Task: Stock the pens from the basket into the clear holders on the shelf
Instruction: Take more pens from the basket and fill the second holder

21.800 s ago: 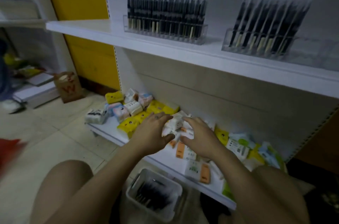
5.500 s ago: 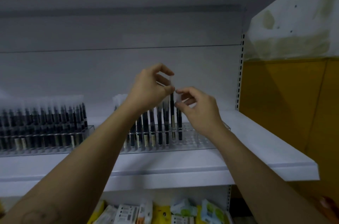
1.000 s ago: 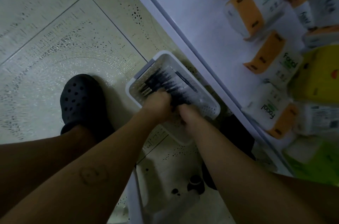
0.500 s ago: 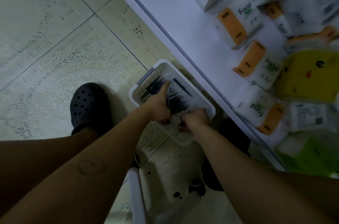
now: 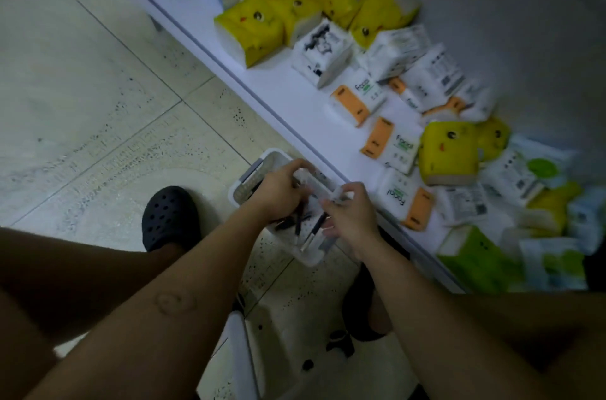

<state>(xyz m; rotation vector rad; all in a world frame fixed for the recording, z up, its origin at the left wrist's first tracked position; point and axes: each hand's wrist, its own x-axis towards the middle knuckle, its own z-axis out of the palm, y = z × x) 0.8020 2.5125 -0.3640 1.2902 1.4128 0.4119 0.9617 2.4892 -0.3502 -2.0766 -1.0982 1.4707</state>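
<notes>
A white plastic basket (image 5: 248, 175) sits on the tiled floor beside the low shelf, with a few black pens left in its bottom. My left hand (image 5: 278, 191) is over the basket and grips a bunch of black pens in clear sleeves (image 5: 299, 219). My right hand (image 5: 351, 219) is just to its right and pinches one black pen (image 5: 314, 230) that hangs down over the basket. The clear holders are out of view.
The white bottom shelf (image 5: 288, 94) runs diagonally behind the basket, loaded with yellow, white, orange and green tissue packs (image 5: 449, 153). My black clog (image 5: 170, 216) stands left of the basket. A white stool frame (image 5: 242, 353) is below my arms.
Both hands have lifted out of the basket holding pens, and the view has swung up along the bottom shelf.
</notes>
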